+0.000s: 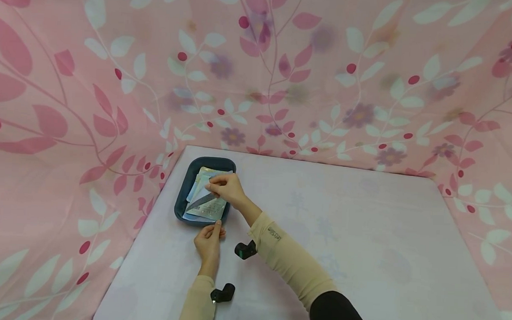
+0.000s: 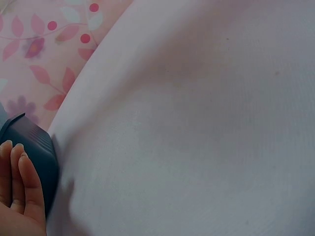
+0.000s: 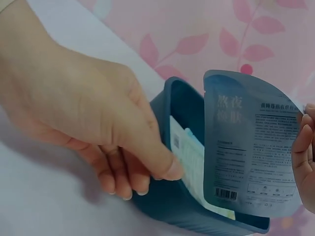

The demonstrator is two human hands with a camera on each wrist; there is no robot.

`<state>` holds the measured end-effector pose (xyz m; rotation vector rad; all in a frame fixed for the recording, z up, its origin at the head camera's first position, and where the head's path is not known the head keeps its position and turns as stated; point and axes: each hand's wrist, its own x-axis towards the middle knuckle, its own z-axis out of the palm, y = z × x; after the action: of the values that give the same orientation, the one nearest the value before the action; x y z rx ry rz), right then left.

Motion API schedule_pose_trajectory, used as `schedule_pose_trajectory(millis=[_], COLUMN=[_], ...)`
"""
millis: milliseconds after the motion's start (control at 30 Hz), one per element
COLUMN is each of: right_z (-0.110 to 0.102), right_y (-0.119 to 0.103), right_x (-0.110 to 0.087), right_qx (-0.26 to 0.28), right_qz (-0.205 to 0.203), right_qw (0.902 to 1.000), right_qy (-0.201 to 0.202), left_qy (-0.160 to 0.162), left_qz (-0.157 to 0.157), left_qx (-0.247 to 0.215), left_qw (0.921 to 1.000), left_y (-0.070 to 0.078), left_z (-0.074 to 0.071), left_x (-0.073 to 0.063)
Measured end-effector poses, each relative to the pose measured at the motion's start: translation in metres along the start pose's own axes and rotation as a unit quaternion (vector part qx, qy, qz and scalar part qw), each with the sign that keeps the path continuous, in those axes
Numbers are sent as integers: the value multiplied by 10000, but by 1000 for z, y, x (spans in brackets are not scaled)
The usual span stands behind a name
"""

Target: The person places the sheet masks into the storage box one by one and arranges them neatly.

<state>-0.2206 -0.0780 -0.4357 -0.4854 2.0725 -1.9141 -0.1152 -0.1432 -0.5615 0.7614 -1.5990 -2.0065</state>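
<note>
A dark blue plastic basket (image 1: 179, 202) sits at the table's far left corner, with several flat packets (image 1: 212, 209) piled in it. Over the basket, my right hand (image 1: 229, 188) pinches a blue-grey face mask packet (image 3: 246, 147) by its edge. It is held tilted, its printed back and barcode showing in the right wrist view. My left hand (image 1: 208, 245) holds the near rim, its thumb (image 3: 170, 169) over the edge and its fingers (image 2: 32, 182) along the outer wall. Part of the pile is hidden under the right hand and the raised packet.
A white cloth covers the table (image 1: 342, 229), which stretches off to the right. Pink leaf-patterned fabric (image 1: 275, 85) hangs behind and at both sides, close beside the basket on the left. A black wrist camera (image 1: 245, 249) juts from the right sleeve.
</note>
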Motion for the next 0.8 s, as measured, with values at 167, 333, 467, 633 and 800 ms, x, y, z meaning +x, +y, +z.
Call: schedule_pose_trajectory(millis=[167,333,467,633,800], right_z=[7,10,7,0,-2], right_y=[10,22,26,30,40], right_x=[1,-2,-8,-15,-20], right_qx=[-104,-353,-754,-1859,-2856], right_qz=[-85,130,424,491,749], right_qw=[9999,9989,9943,9737,9465], right_qy=[77,275,619,1223,1301], left_qy=[-9,-45,-75,-92,-59], left_qz=[-39,-21,-3,44,169], left_qx=[-137,-154,-160,-159,-87], left_qw=[9999,9999,9998,9998,9998], left_y=[-1,0,1,0,-1], left_z=[-1,-1,0,1,-1], left_x=[1,0,0,0,-1])
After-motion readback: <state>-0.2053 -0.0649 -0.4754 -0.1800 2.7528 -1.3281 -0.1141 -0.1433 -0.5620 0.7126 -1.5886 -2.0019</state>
